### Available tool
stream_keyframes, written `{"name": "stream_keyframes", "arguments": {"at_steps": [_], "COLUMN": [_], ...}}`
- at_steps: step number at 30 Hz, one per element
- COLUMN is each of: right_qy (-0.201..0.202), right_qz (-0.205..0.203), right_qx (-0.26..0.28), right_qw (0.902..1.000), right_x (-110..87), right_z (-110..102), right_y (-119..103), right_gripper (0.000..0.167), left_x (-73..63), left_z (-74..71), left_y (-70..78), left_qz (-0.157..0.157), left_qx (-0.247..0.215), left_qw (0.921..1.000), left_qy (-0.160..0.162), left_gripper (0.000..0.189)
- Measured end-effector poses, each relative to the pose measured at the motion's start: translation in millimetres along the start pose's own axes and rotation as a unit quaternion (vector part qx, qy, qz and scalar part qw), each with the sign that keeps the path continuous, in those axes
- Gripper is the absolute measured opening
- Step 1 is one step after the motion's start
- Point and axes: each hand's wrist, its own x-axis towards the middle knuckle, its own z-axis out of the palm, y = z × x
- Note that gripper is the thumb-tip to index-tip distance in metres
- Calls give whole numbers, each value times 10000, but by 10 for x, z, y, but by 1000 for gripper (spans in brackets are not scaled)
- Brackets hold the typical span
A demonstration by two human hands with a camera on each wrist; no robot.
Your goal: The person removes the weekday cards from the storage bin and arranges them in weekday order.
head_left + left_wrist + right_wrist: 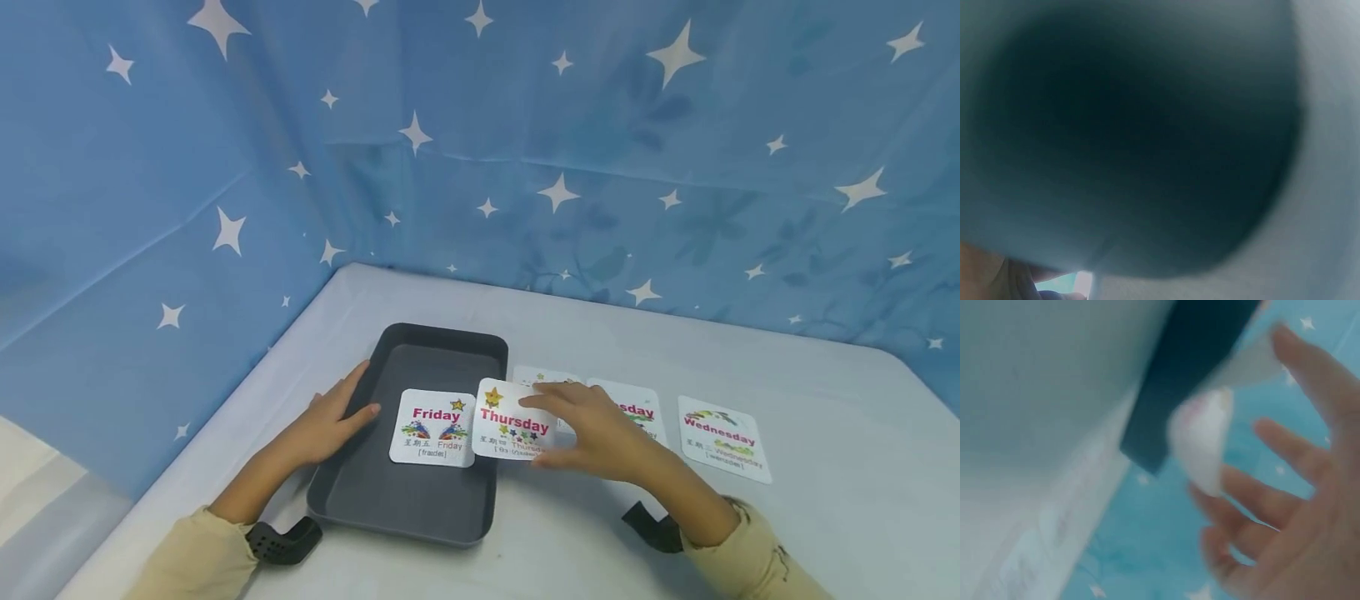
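Observation:
A dark grey tray [405, 508] lies on the table, its left side held by my left hand [322, 429], with the thumb over the rim and the fingers outside. A white "Friday" card [432, 427] is in the tray, face up. My right hand [600, 429] pinches a "Thursday" card [513, 425] by its right edge, over the tray's right rim and beside the Friday card. In the right wrist view, a blurred white card [1200, 437] shows near the fingertips. A dark blurred shape fills most of the left wrist view.
To the tray's right, a "Wednesday" card [723, 439] lies on the white table. Left of it lies a card ending in "esday" [647, 404], and another card [536, 373] is mostly covered by the right hand and the Thursday card. Blue star-patterned cloth [525, 150] hangs behind.

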Motion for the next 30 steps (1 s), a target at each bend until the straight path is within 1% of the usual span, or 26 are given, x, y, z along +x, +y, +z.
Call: {"name": "stream_keyframes", "arguments": {"at_steps": [4, 7, 10, 13, 16, 18, 22, 25, 28, 30], "right_qy": [-235, -442, -673, -863, -982, -1109, -1438, -1608, -1708, -1743], "right_qz": [-64, 75, 204, 187, 106, 133, 427, 689, 801, 802], "right_qx": [-348, -475, -482, -389, -392, -409, -422, -444, -499, -546], "right_qw": [9991, 9979, 9964, 9953, 9943, 9929, 9878, 9836, 9808, 9799], "right_x": [-124, -197, -233, -243, -233, -218, -189, -183, -186, -187], "right_z": [-155, -248, -277, -255, -202, -164, -92, -47, -7, 15], "right_y": [84, 108, 90, 46, 3, -22, -63, -84, -92, -90], "right_gripper": [66, 63, 61, 59, 59, 60, 65, 69, 70, 69], "left_x": [8, 10, 5, -3, -10, -13, -18, -18, -14, -13], "left_z": [18, 21, 13, 4, -4, -10, -12, -8, -4, -5], "left_y": [-10, -12, -11, -7, -5, -8, -17, -19, -13, -6], "left_qz": [6, -1, -15, -22, -17, -16, -17, -6, 29, 45], "left_qx": [25, 38, 62, 58, 51, 57, 78, 60, 47, 36], "left_qw": [10000, 10000, 10000, 10000, 10000, 10000, 9999, 10000, 10000, 10000], "left_qy": [4, 4, 8, 22, 45, 50, 65, 78, 78, 71], "left_gripper": [69, 69, 70, 70, 69, 69, 69, 69, 69, 69]}}
